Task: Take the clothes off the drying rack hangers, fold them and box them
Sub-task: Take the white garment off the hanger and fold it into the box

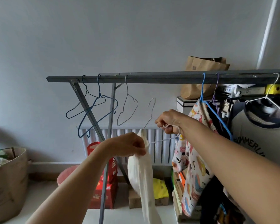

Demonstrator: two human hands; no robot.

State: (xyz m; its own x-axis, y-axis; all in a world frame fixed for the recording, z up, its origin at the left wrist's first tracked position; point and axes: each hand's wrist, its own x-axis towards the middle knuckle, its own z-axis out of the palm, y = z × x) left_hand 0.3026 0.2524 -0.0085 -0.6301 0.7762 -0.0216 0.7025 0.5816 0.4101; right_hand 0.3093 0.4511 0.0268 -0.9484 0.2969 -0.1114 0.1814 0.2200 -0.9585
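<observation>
Left hand [128, 145] pinched white garment [142, 173] mid-frame, right hand [167, 121] gripped white wire hanger [162, 139], drying rack [152, 77] above

White garment [141, 172] hangs limp off a white wire hanger [162, 139], below the grey rack [152, 77].

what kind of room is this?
Probably a spare or utility room in a home: a metal drying rack with wire hangers, a wall radiator behind it, and boxes stacked on the floor.
</observation>
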